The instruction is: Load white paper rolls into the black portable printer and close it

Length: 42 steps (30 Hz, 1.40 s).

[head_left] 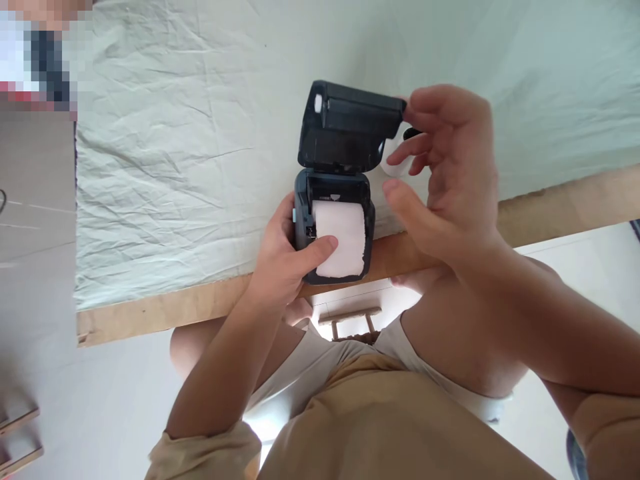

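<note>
A small dark portable printer (299, 257) is held above the table's near edge, its lid (345, 143) swung up and back. White paper (345, 220), apparently a roll, sits in its compartment. My left hand (285, 257) grips the printer's body from the left, with the thumb lying over the paper. To the right of the lid, my right hand (450, 167) is raised with fingers apart and holds nothing. Its index fingertip is at the lid's upper right corner; whether it touches cannot be told. Partly hidden behind those fingers is a white rounded object (393, 163) with a black part.
A wrinkled pale green cloth (165, 167) covers the table, leaving a bare wooden front edge (160, 303). Below are my legs and a wooden stool-like frame (350, 315). Wooden pieces (20, 433) lie at the lower left. The upper left corner is blurred out.
</note>
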Motion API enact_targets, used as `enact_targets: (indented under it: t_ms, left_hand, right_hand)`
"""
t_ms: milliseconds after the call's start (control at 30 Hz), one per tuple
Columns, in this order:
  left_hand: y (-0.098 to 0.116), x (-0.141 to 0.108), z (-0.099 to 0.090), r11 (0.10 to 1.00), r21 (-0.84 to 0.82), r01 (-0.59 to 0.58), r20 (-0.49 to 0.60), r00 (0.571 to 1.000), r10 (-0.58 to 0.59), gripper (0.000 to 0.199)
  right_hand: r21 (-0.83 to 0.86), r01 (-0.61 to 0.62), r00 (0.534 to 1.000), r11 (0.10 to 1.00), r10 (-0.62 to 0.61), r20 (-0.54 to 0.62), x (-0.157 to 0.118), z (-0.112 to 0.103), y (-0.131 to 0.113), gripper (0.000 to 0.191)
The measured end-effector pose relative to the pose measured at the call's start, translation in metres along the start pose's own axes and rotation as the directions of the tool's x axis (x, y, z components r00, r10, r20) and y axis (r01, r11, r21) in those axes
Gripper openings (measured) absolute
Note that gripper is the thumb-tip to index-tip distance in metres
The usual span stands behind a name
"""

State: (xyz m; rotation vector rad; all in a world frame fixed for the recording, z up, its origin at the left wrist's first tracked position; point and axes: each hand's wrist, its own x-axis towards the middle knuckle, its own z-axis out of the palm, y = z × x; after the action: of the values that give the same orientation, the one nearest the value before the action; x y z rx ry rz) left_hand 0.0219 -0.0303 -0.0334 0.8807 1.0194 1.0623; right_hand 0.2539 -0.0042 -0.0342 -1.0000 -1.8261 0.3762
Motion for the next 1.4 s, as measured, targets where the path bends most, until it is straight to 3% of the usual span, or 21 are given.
enact_targets:
  t_ms: [133, 233, 333, 433, 567, 1033, 1200, 1300, 1400]
  left_hand:
    - [-0.003, -0.001, -0.001, 1.0, 0.012, -0.022, -0.015, 1.0, 0.022, 0.059]
    - [-0.006, -0.001, -0.001, 0.998, -0.018, -0.053, -0.037, 0.998, 0.052, 0.061]
    - [-0.007, 0.0, -0.001, 0.998, -0.013, -0.063, -0.056, 0.997, 0.062, 0.064]
    - [-0.008, -0.001, -0.002, 0.997, 0.009, -0.077, -0.035, 0.996, 0.078, 0.066]
    - [-0.009, -0.001, -0.003, 0.995, -0.023, -0.096, -0.019, 0.995, 0.096, 0.061]
    - [-0.006, 0.0, 0.004, 0.997, -0.069, -0.039, -0.014, 0.999, 0.038, 0.055]
    - [-0.008, 0.003, 0.005, 0.988, -0.143, -0.056, 0.009, 0.998, 0.058, 0.046]
    - [-0.01, 0.005, 0.007, 0.981, -0.191, -0.026, -0.069, 0.998, 0.013, 0.043]
    - [-0.012, 0.006, 0.006, 0.984, -0.174, 0.034, -0.156, 0.986, -0.062, 0.048]
  right_hand:
    - [0.018, 0.01, 1.0, 1.0, -0.01, -0.011, -0.002, -0.001, -0.005, 0.029]
    - [0.095, -0.019, 0.997, 0.995, 0.011, 0.081, -0.011, 0.002, -0.004, 0.034]
    - [0.144, -0.183, 0.961, 0.972, 0.147, 0.234, -0.02, 0.005, -0.004, 0.043]
    - [0.212, -0.376, 0.894, 0.902, 0.292, 0.34, -0.022, 0.007, -0.003, 0.054]
    - [0.313, -0.5, 0.83, 0.807, 0.344, 0.439, -0.017, 0.009, 0.005, 0.068]
    - [0.242, -0.495, 0.814, 0.834, 0.348, 0.465, -0.011, 0.012, 0.003, 0.071]
    - [0.245, -0.45, 0.858, 0.859, 0.34, 0.384, -0.018, 0.013, 0.01, 0.068]
    - [0.266, -0.394, 0.895, 0.88, 0.301, 0.329, -0.023, 0.014, 0.015, 0.066]
    - [0.302, -0.363, 0.899, 0.881, 0.247, 0.361, -0.025, 0.013, 0.016, 0.067]
